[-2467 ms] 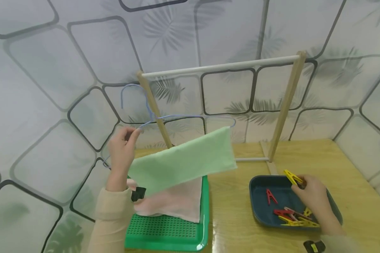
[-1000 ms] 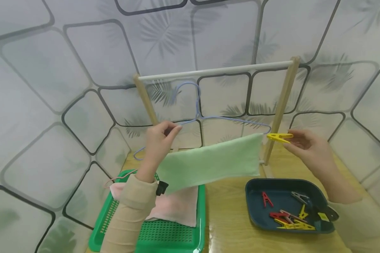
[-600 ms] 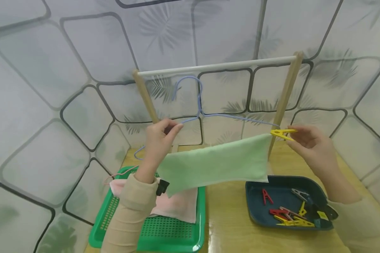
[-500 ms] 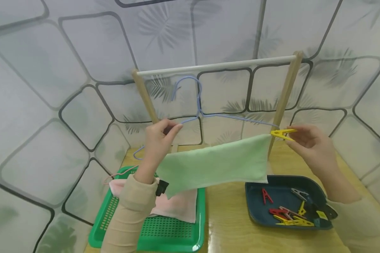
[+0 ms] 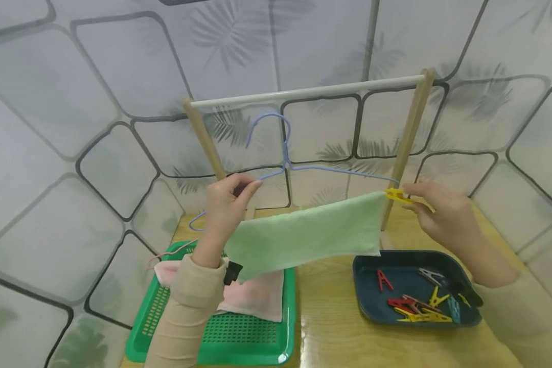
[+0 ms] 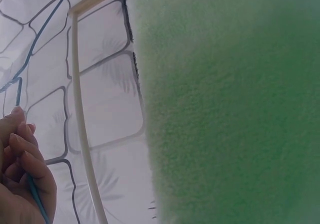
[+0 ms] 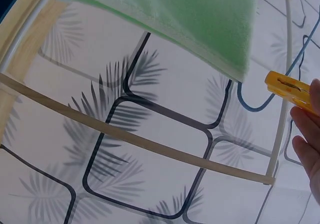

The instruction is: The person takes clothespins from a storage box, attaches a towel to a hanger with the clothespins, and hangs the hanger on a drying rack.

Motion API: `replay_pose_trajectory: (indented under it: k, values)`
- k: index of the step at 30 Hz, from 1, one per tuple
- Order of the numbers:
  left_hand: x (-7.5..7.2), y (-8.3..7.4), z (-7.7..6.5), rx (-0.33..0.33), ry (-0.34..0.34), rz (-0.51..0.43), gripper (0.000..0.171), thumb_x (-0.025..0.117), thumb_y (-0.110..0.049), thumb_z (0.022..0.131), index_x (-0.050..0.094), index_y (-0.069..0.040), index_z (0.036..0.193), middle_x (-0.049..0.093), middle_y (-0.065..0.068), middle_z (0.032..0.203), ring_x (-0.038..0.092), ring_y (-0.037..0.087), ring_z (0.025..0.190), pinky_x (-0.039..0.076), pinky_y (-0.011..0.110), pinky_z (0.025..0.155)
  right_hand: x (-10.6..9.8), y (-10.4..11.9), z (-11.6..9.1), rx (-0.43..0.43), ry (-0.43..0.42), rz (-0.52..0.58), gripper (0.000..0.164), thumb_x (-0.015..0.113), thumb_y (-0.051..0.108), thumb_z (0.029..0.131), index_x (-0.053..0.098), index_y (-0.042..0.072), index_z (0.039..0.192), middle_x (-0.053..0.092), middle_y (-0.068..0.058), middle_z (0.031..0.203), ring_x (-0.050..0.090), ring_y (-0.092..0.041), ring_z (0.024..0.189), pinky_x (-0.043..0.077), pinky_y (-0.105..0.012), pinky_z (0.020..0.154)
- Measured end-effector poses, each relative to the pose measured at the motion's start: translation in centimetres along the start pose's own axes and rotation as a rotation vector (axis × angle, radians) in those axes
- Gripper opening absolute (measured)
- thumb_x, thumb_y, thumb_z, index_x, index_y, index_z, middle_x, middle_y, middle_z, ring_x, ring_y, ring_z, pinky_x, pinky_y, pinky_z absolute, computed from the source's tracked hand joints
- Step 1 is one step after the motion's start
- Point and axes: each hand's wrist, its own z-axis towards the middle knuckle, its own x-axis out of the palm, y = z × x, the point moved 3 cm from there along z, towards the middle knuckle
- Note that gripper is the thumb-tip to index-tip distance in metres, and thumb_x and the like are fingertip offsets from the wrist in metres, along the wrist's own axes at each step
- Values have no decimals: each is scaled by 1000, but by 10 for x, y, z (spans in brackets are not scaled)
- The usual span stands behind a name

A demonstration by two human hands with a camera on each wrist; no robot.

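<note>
A blue wire hanger (image 5: pixel 340 169) with a light green towel (image 5: pixel 313 235) draped over its bar is held up in mid-air. My left hand (image 5: pixel 230 207) pinches its left shoulder wire between thumb and fingers. At the towel's upper right corner, my right hand (image 5: pixel 446 217) squeezes a yellow clothespin (image 5: pixel 396 195) by its handles. In the right wrist view the clothespin (image 7: pixel 292 90) sits beside the hanger's end bend (image 7: pixel 255 110), apart from the towel corner (image 7: pixel 237 69). The left wrist view shows the towel (image 6: pixel 230 104) filling its right side.
A wooden rack with a white top rail (image 5: pixel 313 93) stands behind the hanger. On the table (image 5: pixel 322 317), a green basket (image 5: pixel 289 327) holds a pink cloth (image 5: pixel 257 296) and a pink hanger (image 5: pixel 177 250). A dark blue tray (image 5: pixel 363 299) at right contains several clothespins.
My right hand has brought the yellow clothespin up from the tray to the towel's corner, and its handles are now pressed closer together. My left hand has carried the hanger and towel rightward.
</note>
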Motion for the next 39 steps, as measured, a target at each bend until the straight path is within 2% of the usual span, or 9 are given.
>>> replay_pose_trajectory:
  k: [6, 11, 18, 24, 26, 28, 33, 35, 39]
  values:
    - [-2, 1, -1, 23, -14, -23, 5, 59, -29, 69, 58, -26, 73, 52, -15, 63, 43, 0, 47, 35, 17, 42, 4, 3, 2, -52, -99, -21, 30, 47, 25, 80, 58, -1, 69, 57, -9, 64, 54, -25, 57, 42, -36, 61]
    - [-5, -5, 2, 75, -29, -42, 5, 60, -27, 69, 59, -23, 73, 53, -14, 64, 43, 0, 47, 35, 16, 43, 6, 4, 4, -72, -120, -64, 26, 48, 21, 79, 57, 0, 66, 54, -9, 58, 52, -25, 50, 42, -36, 63]
    - [-25, -38, 13, 147, 3, -156, 7, 63, -16, 67, 60, -9, 69, 57, 0, 62, 48, 7, 47, 38, 18, 44, 12, 7, 1, -115, -138, -77, 20, 43, 9, 76, 53, 0, 60, 50, -8, 53, 48, -24, 43, 42, -38, 59]
    - [-15, -9, -2, 193, -33, -87, 8, 64, -21, 65, 60, -20, 72, 55, -10, 66, 47, 3, 49, 37, 17, 44, 14, 8, -4, -93, -126, -81, 19, 42, 8, 75, 53, 1, 61, 50, -6, 54, 50, -23, 48, 42, -38, 56]
    - [-15, -8, -4, 190, -38, -84, 8, 65, -21, 65, 60, -20, 71, 55, -10, 65, 47, 3, 48, 37, 17, 44, 15, 9, -6, -91, -121, -80, 18, 42, 8, 74, 53, 2, 61, 50, -5, 54, 51, -23, 49, 41, -38, 55]
    - [-24, -29, 3, 177, -28, -115, 5, 63, -19, 67, 60, -15, 69, 56, -5, 63, 48, 5, 47, 38, 18, 43, 16, 10, -7, -86, -116, -74, 18, 43, 8, 74, 54, 2, 61, 50, -5, 54, 50, -22, 48, 42, -37, 54]
    - [-33, -44, 6, 156, -28, -81, 10, 62, -19, 68, 60, -9, 67, 57, 0, 61, 48, 7, 47, 39, 19, 44, 12, 10, -11, -45, -134, -44, 23, 45, 14, 77, 57, 1, 62, 54, -7, 57, 53, -24, 52, 42, -37, 54]
    - [-25, -25, -1, 161, -49, -24, 10, 64, -22, 66, 61, -13, 68, 56, -5, 63, 48, 5, 48, 38, 19, 44, 11, 10, -13, -37, -156, -30, 24, 45, 15, 77, 57, 1, 61, 55, -7, 57, 53, -24, 52, 42, -36, 55]
    - [-22, -16, -7, 160, -69, 2, 8, 64, -23, 65, 61, -18, 70, 55, -9, 64, 47, 4, 49, 38, 20, 44, 10, 13, -15, -44, -178, -22, 23, 47, 17, 77, 56, 3, 60, 54, -6, 56, 53, -23, 50, 42, -35, 55]
